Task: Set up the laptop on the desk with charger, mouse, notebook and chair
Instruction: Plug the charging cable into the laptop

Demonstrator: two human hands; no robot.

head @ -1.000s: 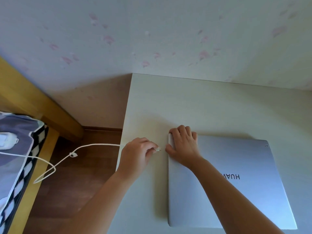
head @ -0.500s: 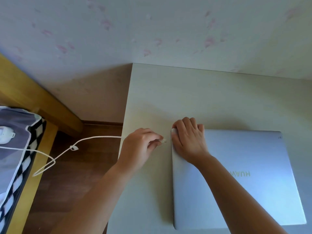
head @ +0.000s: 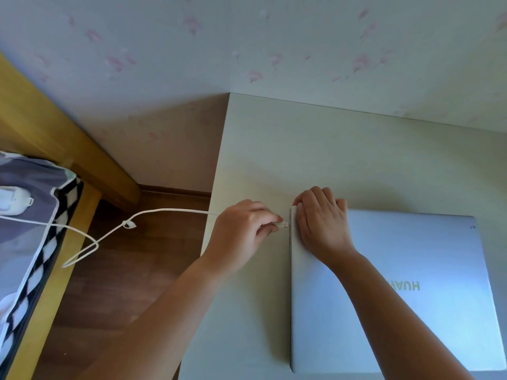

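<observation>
1. Left hand (head: 244,231) in the head view is pinched closed on the small plug (head: 284,224) at the end of a white charger cable (head: 170,212), thumb and fingertips bunched around it. The plug tip sits just beside the laptop's left edge; whether it has touched or entered a port cannot be told.
2. Right hand (head: 321,220) lies flat, fingers together, on the far left corner of the closed silver laptop (head: 411,283), gripping nothing. It likely presses down so the laptop does not slide away when the plug is pushed in.
3. Laptop rests lid shut on the pale bench (head: 301,149), near the bench's left side, its logo upside down to the wearer, so the hinge side seems to face the wearer.
4. Cable runs left from the hand, hangs slack above the wooden floor (head: 131,270), and leads onto a bed (head: 24,215) with a checked cover, where a white charger brick (head: 12,201) lies. The slack suggests enough reach for plugging in.
5. No containers appear in this view. Mouse, notebook and chair are not in view, so the task seems at its charger step.
</observation>
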